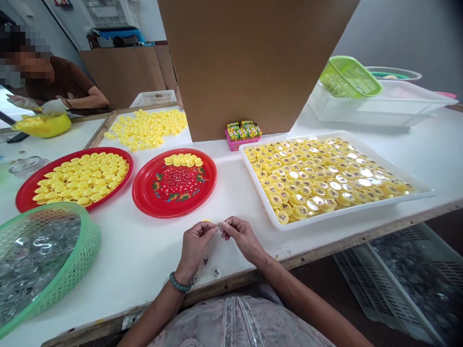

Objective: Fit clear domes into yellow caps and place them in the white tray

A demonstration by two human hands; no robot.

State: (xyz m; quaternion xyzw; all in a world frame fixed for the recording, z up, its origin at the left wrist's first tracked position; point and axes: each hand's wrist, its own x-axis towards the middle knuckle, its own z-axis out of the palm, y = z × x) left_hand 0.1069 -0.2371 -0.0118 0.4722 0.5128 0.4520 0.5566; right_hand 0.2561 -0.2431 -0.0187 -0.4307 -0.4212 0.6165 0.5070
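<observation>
Above the white table near its front edge, my left hand point(194, 245) and my right hand point(244, 237) meet fingertip to fingertip, both closed in a pinch. Between them shows a tiny greyish piece point(218, 225), too small to name. A bit of yellow plastic point(207, 220) peeks out just behind my left fingers. Below my hands lies a clear round disc point(216, 273) with a small dark print. A red plate point(173, 208) with a patterned centre stands beyond my left hand, several yellow round caps point(183, 160) along its far rim.
To the right, a white tray point(262, 205) holds rows of yellow discs. Leftward are a red plate point(126, 166) of yellow caps and a green basket point(90, 238) of clear parts. A cardboard panel point(253, 62) rises behind a pink basket point(237, 144). A co-worker point(68, 82) sits far left.
</observation>
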